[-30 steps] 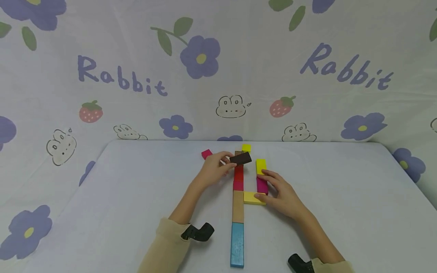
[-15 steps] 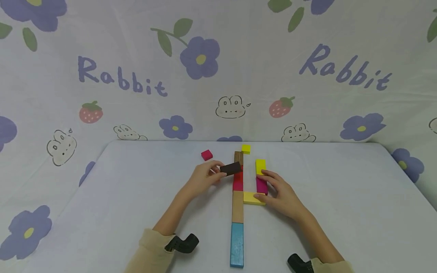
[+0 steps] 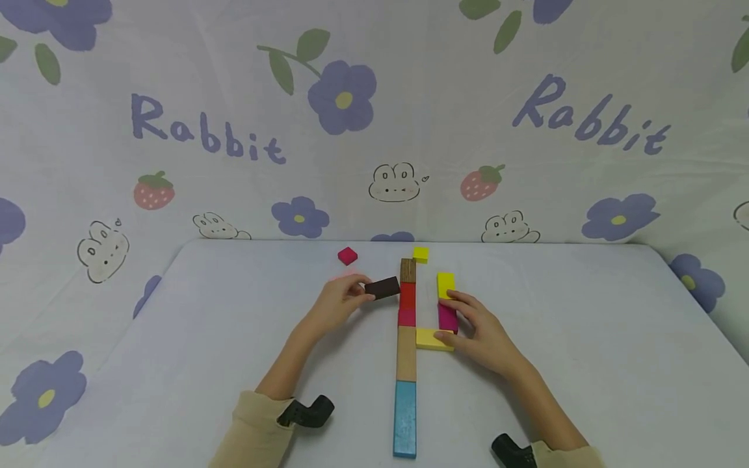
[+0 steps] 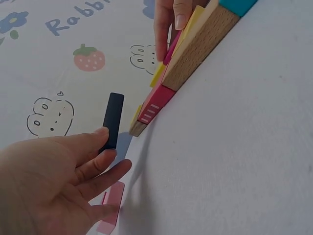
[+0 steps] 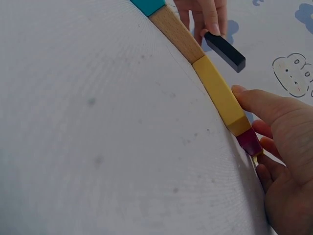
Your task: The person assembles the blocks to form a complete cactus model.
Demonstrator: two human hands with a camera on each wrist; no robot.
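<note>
A dark, nearly black block (image 3: pixel 382 288) is pinched between the thumb and fingers of my left hand (image 3: pixel 335 305), raised just left of the block row. In the left wrist view, the dark block (image 4: pixel 113 117) tilts upward from the fingertips. My right hand (image 3: pixel 484 335) rests against the blocks right of the row. Its thumb touches a pale yellow block (image 3: pixel 429 338), while its fingers lie by a magenta block (image 3: pixel 447 318) and a bright yellow block (image 3: pixel 446 283). The right wrist view shows the thumb on the yellow block's (image 5: pixel 221 95) edge.
Down the table's middle runs a row: brown block (image 3: pixel 407 270), red block (image 3: pixel 407 296), pinkish-red block (image 3: pixel 406 317), light wooden block (image 3: pixel 406 354) and blue block (image 3: pixel 405 419). A yellow cube (image 3: pixel 420 255) and a red cube (image 3: pixel 348 256) lie behind. A pink block (image 4: pixel 116 203) sits under my left hand.
My left hand has drawn the dark block leftward and away from above the row, uncovering the brown and red blocks. The red cube has shifted slightly back-left. My right hand stays put.
</note>
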